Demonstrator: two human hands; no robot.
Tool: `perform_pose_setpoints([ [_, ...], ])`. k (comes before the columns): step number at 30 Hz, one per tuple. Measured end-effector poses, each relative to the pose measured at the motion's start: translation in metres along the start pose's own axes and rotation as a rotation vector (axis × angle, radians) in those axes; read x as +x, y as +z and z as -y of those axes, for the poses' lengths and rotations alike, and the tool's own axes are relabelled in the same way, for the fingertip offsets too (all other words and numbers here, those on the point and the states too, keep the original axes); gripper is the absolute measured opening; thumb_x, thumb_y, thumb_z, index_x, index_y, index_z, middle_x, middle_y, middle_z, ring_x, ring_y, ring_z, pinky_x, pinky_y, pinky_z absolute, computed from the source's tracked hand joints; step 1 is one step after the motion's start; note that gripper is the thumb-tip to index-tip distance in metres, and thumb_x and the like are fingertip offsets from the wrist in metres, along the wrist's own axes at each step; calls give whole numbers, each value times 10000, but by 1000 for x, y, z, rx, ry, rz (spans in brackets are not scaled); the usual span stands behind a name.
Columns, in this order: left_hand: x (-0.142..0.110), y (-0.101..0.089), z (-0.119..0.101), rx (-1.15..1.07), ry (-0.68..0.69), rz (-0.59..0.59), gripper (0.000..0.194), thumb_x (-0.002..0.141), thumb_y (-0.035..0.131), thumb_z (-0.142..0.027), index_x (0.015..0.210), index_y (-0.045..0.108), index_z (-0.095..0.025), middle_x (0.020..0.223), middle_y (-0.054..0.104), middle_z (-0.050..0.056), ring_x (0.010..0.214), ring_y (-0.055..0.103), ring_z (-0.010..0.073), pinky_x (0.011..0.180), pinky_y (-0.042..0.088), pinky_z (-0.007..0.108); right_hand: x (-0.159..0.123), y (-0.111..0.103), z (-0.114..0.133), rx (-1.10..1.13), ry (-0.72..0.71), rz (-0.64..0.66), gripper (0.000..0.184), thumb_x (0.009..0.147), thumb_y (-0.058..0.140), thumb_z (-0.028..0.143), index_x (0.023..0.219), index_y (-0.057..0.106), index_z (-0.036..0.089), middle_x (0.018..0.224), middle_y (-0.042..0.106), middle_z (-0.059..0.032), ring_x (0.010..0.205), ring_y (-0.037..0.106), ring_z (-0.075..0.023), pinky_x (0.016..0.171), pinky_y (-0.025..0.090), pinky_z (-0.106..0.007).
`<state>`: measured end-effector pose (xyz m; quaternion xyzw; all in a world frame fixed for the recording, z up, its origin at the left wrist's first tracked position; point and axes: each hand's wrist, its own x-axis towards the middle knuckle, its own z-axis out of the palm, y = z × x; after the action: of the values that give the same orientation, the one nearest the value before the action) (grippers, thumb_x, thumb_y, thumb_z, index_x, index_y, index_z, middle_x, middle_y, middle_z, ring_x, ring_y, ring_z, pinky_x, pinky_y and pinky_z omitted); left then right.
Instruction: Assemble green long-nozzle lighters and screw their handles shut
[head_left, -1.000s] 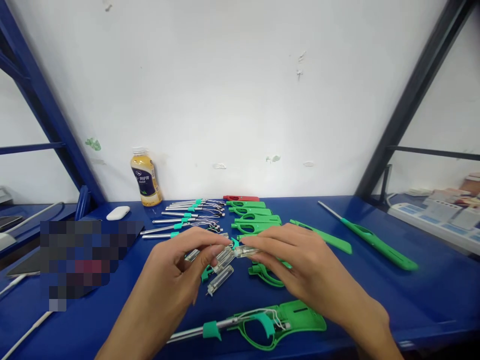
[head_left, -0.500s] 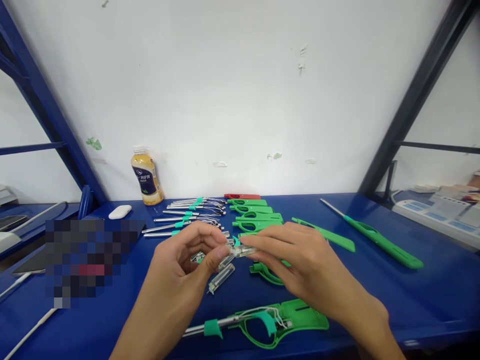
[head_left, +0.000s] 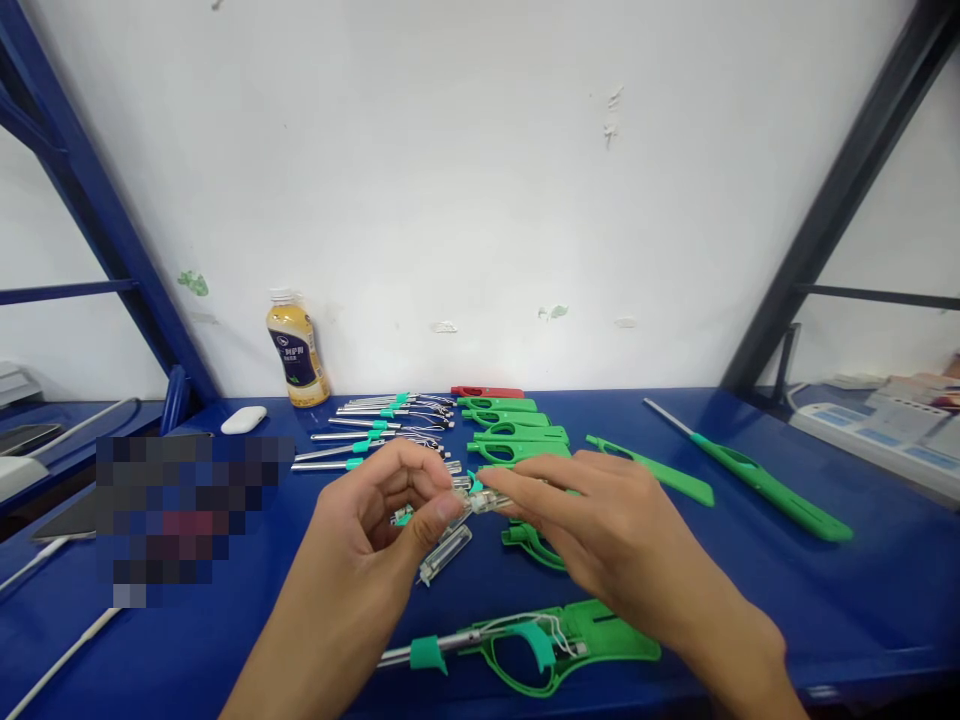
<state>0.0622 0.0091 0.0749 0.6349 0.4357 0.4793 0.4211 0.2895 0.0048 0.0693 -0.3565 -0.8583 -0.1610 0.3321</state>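
Above the blue bench top point(head_left: 750, 570), my left hand point(head_left: 379, 510) and my right hand point(head_left: 600, 530) meet around a small clear plastic tube part point(head_left: 480, 497). Both pinch it, the left by thumb and forefinger, the right by its fingertips. Another clear tube point(head_left: 444, 553) lies on the bench just below my left thumb. Near the front edge lies an open green lighter shell point(head_left: 525, 645) with a metal tube, teal collar and white wires in it.
Behind my hands are a row of metal tubes with teal collars point(head_left: 375, 432) and a stack of green shells point(head_left: 510, 430). A finished green lighter point(head_left: 757, 485) lies to the right, a yellow drink bottle point(head_left: 296, 348) and a white case point(head_left: 244, 419) at the back left.
My hands have stayed together on the clear tube part, with my left fingers curling in slightly. The view has shifted a little to the right.
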Motion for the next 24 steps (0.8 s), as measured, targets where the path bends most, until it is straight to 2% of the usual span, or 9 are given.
perform_pose_setpoints([
  [3,-4,5,-3,-56,-30,-13,394,926,741,-559,859,531,-232,697,469,-84,487,271,47,430,198,189,1,6,1,-55,-12,7,415,1015,557,30,1346,628,270,1145,813,15,733,716,-164,623,422,-334],
  [7,-8,11,-5,-111,-88,-12,448,946,712,-527,787,416,-231,644,370,-108,487,292,46,468,244,175,3,14,3,-66,3,29,468,974,555,-17,1331,614,279,1141,811,25,732,712,-157,603,382,-327],
  [12,-5,9,4,-185,-72,27,485,942,732,-500,761,369,-234,648,388,-105,463,370,44,442,279,168,4,13,7,-107,6,28,519,907,545,-55,1302,632,269,1113,824,18,658,663,-149,568,309,-339],
  [16,-1,6,9,-235,-40,118,531,938,756,-482,718,349,-223,628,369,-107,436,326,27,420,276,161,4,10,11,-157,18,69,538,853,569,-61,1269,650,270,1072,827,20,603,600,-144,571,286,-342],
  [20,-1,10,5,-276,-109,61,577,890,801,-421,691,303,-210,652,398,-96,459,321,11,444,252,144,4,10,13,-170,25,107,562,809,601,-79,1256,659,256,1015,817,28,582,558,-137,570,279,-333],
  [24,0,13,3,-284,-140,72,608,847,834,-482,674,311,-224,648,425,-72,517,338,50,410,280,141,5,11,12,-173,36,148,534,807,623,-84,1223,660,248,970,795,41,570,546,-152,567,278,-339],
])
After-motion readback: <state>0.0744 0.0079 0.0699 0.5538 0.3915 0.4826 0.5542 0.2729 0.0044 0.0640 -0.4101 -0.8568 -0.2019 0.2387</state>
